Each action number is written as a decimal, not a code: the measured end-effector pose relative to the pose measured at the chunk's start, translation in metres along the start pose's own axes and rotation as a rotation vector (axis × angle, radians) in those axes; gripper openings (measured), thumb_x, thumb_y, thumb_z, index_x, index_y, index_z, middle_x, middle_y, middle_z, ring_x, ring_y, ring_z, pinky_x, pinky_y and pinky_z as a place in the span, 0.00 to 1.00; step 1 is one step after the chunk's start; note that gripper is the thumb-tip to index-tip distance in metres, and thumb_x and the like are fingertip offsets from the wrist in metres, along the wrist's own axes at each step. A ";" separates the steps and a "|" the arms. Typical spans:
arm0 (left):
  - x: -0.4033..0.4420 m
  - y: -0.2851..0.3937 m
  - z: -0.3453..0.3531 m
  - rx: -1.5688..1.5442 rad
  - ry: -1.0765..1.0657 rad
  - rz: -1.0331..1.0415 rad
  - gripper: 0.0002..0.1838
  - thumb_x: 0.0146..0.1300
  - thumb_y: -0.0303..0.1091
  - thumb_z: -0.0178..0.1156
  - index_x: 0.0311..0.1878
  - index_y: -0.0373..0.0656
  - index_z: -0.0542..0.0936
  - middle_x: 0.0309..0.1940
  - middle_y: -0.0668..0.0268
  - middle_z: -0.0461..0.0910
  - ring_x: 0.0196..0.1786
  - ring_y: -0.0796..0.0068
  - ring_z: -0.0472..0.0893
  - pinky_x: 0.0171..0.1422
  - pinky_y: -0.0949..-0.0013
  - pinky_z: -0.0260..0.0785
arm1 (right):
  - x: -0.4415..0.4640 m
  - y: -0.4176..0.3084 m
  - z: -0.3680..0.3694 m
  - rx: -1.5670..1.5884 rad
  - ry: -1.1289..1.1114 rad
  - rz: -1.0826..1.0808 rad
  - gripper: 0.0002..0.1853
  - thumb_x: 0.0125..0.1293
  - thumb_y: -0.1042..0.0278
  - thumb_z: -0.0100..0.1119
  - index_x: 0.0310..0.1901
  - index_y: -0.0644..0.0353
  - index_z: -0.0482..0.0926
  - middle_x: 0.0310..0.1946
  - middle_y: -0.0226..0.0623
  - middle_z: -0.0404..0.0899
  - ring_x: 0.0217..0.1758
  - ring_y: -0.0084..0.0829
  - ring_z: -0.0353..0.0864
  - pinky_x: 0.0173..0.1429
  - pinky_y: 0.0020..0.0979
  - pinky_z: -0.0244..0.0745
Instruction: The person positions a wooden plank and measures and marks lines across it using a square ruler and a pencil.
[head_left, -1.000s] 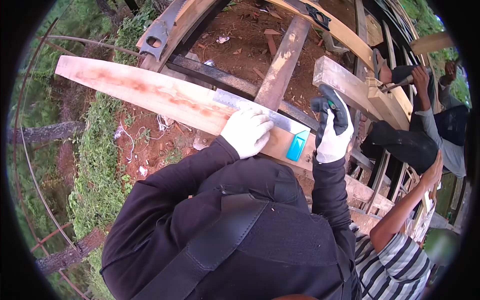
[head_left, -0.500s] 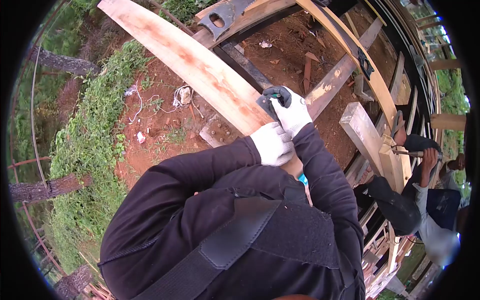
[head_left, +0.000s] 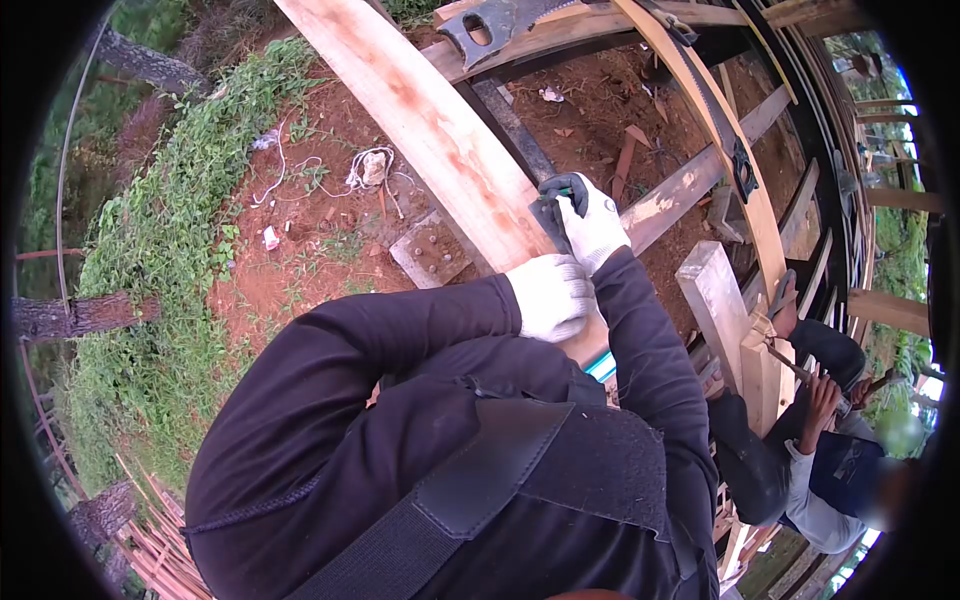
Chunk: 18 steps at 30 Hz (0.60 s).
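Note:
A long pale plank [head_left: 450,150] with reddish stains runs away from my body. My left hand [head_left: 552,298], in a white glove, lies across the plank with fingers curled; what they close on, if anything, is hidden. Just beyond it, at the plank's right edge, my right hand [head_left: 590,222] wears a white glove with dark fingertips. It pinches a thin green pencil-like stick [head_left: 566,191]. A dark flat piece [head_left: 549,222] lies against the plank under those fingers; its full shape is covered. Near my right forearm a bright blue strip [head_left: 601,367] shows on the wood.
One handsaw [head_left: 490,30] rests on a beam at the top; another saw [head_left: 742,165] lies along a beam [head_left: 765,215] at right. A thick timber [head_left: 715,300] stands nearby. At right a co-worker's hands [head_left: 822,405] hold a tool. Cord [head_left: 372,170] lies on red soil.
The view has shifted, so the plank and saws appear farther right. My hands keep nearly the same grip at the plank. The co-worker's hands have moved lower, and more of the blue strip shows.

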<state>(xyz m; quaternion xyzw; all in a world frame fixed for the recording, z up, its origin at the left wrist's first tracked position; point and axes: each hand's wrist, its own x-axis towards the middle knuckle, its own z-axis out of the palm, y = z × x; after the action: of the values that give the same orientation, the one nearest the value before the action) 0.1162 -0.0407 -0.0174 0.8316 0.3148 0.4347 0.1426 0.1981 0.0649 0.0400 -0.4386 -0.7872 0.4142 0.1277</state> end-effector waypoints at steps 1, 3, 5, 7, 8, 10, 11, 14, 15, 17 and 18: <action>0.000 0.000 0.000 0.002 0.002 0.001 0.08 0.57 0.40 0.64 0.33 0.47 0.85 0.28 0.63 0.81 0.35 0.58 0.82 0.41 0.55 0.75 | 0.000 -0.004 -0.002 -0.041 -0.014 0.017 0.11 0.73 0.77 0.51 0.51 0.63 0.81 0.42 0.38 0.87 0.45 0.26 0.86 0.55 0.29 0.80; 0.000 0.000 0.001 0.004 0.009 -0.002 0.09 0.57 0.40 0.64 0.33 0.47 0.85 0.28 0.64 0.82 0.34 0.58 0.82 0.41 0.55 0.75 | 0.001 -0.009 -0.001 -0.081 -0.027 0.035 0.10 0.73 0.76 0.52 0.51 0.63 0.81 0.41 0.40 0.87 0.45 0.28 0.87 0.55 0.31 0.80; -0.002 0.000 0.001 0.011 0.002 -0.007 0.09 0.57 0.40 0.64 0.34 0.47 0.85 0.28 0.64 0.82 0.35 0.58 0.82 0.41 0.55 0.75 | 0.002 -0.011 -0.001 -0.100 -0.047 -0.002 0.09 0.73 0.69 0.54 0.49 0.58 0.82 0.42 0.46 0.87 0.47 0.44 0.87 0.54 0.39 0.80; -0.004 0.000 0.001 0.018 -0.007 -0.011 0.09 0.57 0.41 0.64 0.35 0.47 0.86 0.29 0.64 0.82 0.35 0.58 0.82 0.41 0.55 0.75 | 0.005 -0.010 0.000 -0.151 -0.028 -0.025 0.08 0.72 0.69 0.55 0.48 0.58 0.82 0.42 0.46 0.87 0.46 0.45 0.87 0.53 0.40 0.80; -0.005 0.000 0.001 0.020 -0.027 -0.014 0.09 0.56 0.40 0.65 0.36 0.46 0.86 0.31 0.63 0.83 0.37 0.58 0.82 0.43 0.55 0.75 | 0.007 -0.008 0.001 -0.202 -0.011 -0.048 0.08 0.72 0.68 0.55 0.47 0.58 0.81 0.41 0.46 0.87 0.45 0.46 0.87 0.53 0.41 0.80; -0.004 -0.002 0.002 0.023 -0.049 -0.016 0.10 0.55 0.39 0.65 0.38 0.46 0.86 0.34 0.63 0.84 0.38 0.57 0.83 0.45 0.55 0.76 | 0.016 0.005 -0.001 -0.272 0.070 -0.072 0.08 0.72 0.68 0.56 0.47 0.58 0.81 0.40 0.46 0.87 0.45 0.47 0.87 0.52 0.41 0.80; -0.002 -0.002 0.004 -0.001 0.030 0.021 0.11 0.54 0.38 0.66 0.39 0.45 0.85 0.37 0.61 0.84 0.42 0.57 0.84 0.49 0.55 0.77 | 0.016 0.006 -0.003 -0.340 0.155 -0.090 0.07 0.71 0.68 0.56 0.47 0.58 0.81 0.39 0.46 0.87 0.44 0.47 0.87 0.51 0.42 0.80; -0.002 -0.003 0.004 -0.021 0.101 0.063 0.13 0.53 0.37 0.68 0.41 0.43 0.85 0.43 0.60 0.85 0.49 0.55 0.84 0.57 0.54 0.78 | -0.007 0.005 -0.028 0.306 0.317 -0.084 0.09 0.76 0.69 0.58 0.52 0.61 0.81 0.37 0.35 0.86 0.38 0.26 0.84 0.45 0.30 0.79; 0.001 0.001 0.002 -0.016 0.105 0.051 0.14 0.52 0.36 0.68 0.42 0.41 0.85 0.45 0.59 0.85 0.52 0.55 0.84 0.60 0.54 0.77 | -0.024 -0.002 -0.039 0.506 0.369 -0.122 0.10 0.78 0.68 0.57 0.54 0.62 0.82 0.38 0.32 0.85 0.38 0.22 0.82 0.46 0.27 0.78; 0.004 0.002 -0.004 -0.034 -0.012 0.019 0.14 0.52 0.35 0.68 0.42 0.41 0.85 0.44 0.60 0.85 0.53 0.55 0.84 0.61 0.55 0.77 | -0.069 0.003 -0.059 0.524 0.527 -0.146 0.13 0.79 0.67 0.55 0.59 0.63 0.81 0.39 0.30 0.84 0.40 0.21 0.82 0.48 0.26 0.78; 0.005 0.001 -0.005 -0.031 -0.069 -0.009 0.13 0.53 0.34 0.68 0.42 0.40 0.84 0.44 0.60 0.85 0.52 0.55 0.84 0.61 0.55 0.76 | -0.091 0.021 -0.067 0.572 0.590 -0.148 0.16 0.79 0.68 0.56 0.63 0.63 0.80 0.40 0.32 0.84 0.39 0.21 0.82 0.49 0.26 0.79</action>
<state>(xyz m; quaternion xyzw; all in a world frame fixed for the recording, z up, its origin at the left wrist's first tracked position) 0.1153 -0.0383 -0.0106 0.8423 0.3068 0.4100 0.1682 0.3009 0.0339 0.0807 -0.4274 -0.5996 0.4626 0.4939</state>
